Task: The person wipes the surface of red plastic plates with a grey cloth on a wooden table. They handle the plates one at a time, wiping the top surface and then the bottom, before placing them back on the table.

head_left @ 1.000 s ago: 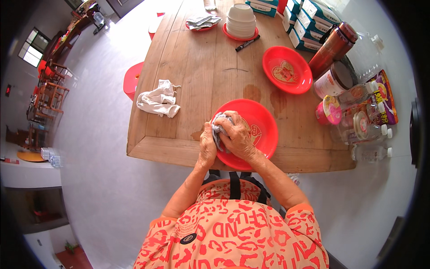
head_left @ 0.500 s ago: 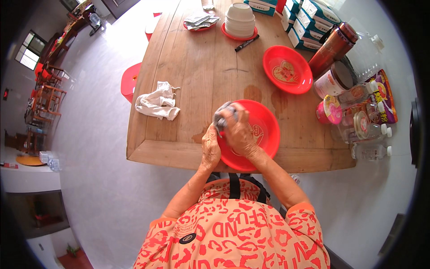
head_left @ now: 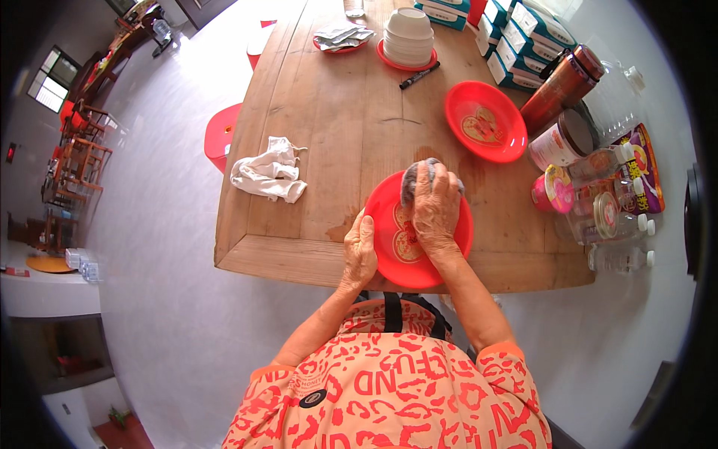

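A round red plate (head_left: pixel 385 258) with a gold pattern lies at the table's near edge, in front of me. My left hand (head_left: pixel 360 251) grips its left rim, thumb on top and the fingers partly hidden. In my right hand (head_left: pixel 436 209) is a bunched grey cloth (head_left: pixel 410 185), pressed against the far right part of the plate. A second red plate (head_left: pixel 516 141) with a gold design rests farther off to the right. To the left, a crumpled white cloth (head_left: pixel 258 173) lies on the wood.
The wooden table (head_left: pixel 329 135) carries a stack of white bowls (head_left: pixel 407 41), a black marker (head_left: pixel 419 75), silver packets (head_left: pixel 342 34) and teal-white boxes (head_left: pixel 523 45). Along the right edge stand a copper thermos (head_left: pixel 557 90), a can (head_left: pixel 561 141) and clear bottles (head_left: pixel 621 258). A red stool (head_left: pixel 221 138) is at left.
My right hand has moved the grey cloth from the plate's left rim to its far right side. My left hand stays at the left rim; the plate has shifted slightly right.
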Available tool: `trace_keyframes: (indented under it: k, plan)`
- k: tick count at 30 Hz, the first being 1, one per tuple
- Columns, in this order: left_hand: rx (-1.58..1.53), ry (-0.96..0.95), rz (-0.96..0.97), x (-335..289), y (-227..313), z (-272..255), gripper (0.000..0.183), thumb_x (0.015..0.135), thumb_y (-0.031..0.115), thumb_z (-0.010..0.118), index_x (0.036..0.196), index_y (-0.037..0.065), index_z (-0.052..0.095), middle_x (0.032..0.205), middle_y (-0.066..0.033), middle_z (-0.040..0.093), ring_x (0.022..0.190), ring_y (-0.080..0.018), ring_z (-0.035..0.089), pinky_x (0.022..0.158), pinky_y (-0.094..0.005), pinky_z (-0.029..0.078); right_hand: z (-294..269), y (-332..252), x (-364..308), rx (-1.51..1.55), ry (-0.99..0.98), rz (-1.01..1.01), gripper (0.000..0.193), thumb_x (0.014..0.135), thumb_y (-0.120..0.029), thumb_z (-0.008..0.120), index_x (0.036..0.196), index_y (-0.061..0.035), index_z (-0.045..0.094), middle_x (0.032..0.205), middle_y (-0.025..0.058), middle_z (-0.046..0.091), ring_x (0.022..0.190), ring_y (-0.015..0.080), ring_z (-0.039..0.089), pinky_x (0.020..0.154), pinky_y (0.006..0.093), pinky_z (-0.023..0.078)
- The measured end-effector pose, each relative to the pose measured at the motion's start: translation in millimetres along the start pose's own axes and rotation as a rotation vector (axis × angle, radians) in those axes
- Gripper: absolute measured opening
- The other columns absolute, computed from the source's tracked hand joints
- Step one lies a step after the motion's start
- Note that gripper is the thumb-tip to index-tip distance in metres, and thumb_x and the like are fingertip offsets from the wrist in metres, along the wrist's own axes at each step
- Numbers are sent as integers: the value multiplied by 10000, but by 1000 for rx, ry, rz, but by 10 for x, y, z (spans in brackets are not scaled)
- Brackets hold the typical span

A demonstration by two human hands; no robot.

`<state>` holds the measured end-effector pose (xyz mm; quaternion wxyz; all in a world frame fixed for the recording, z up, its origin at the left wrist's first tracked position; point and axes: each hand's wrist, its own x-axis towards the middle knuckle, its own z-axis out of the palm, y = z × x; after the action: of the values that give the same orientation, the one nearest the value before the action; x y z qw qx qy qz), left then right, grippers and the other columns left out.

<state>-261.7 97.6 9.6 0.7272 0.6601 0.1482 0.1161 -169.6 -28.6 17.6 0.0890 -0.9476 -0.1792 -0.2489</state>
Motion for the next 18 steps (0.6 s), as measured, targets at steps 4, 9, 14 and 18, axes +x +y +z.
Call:
trace_keyframes:
  k: [4, 9, 14, 18]
  plan:
    - [44, 5, 13, -2, 30, 3, 440, 1035, 292, 381, 1264, -52, 532, 1144, -118, 625, 1034, -157, 547, 922, -287, 437, -92, -51, -2, 30, -5, -15, 530, 801, -119, 575, 1314, -20, 486, 1303, 192, 428, 1177, 362, 432, 1003, 461, 383]
    - [25, 23, 61, 23, -23, 9, 405, 1024, 259, 412, 1254, -48, 543, 1140, -114, 629, 1027, -156, 552, 918, -284, 438, -185, -315, -37, 242, -85, -235, 518, 802, -118, 560, 1307, -22, 499, 1329, 180, 421, 1214, 354, 408, 1018, 452, 372]
    - [-7, -72, 25, 20, 59, 0, 358, 1002, 165, 454, 1300, -24, 514, 1188, -100, 607, 1100, -152, 534, 963, -291, 423, -176, -247, -4, 209, -73, -294, 518, 809, -146, 560, 1312, -41, 499, 1330, 163, 426, 1216, 332, 420, 964, 422, 416]
    - [-138, -78, -45, -5, 17, -14, 345, 984, 130, 487, 1293, -19, 517, 1149, -79, 618, 1027, -129, 547, 910, -276, 448, -139, -57, 42, -12, -65, -215, 510, 828, -167, 549, 1322, -55, 488, 1314, 150, 441, 1201, 312, 438, 912, 391, 443]
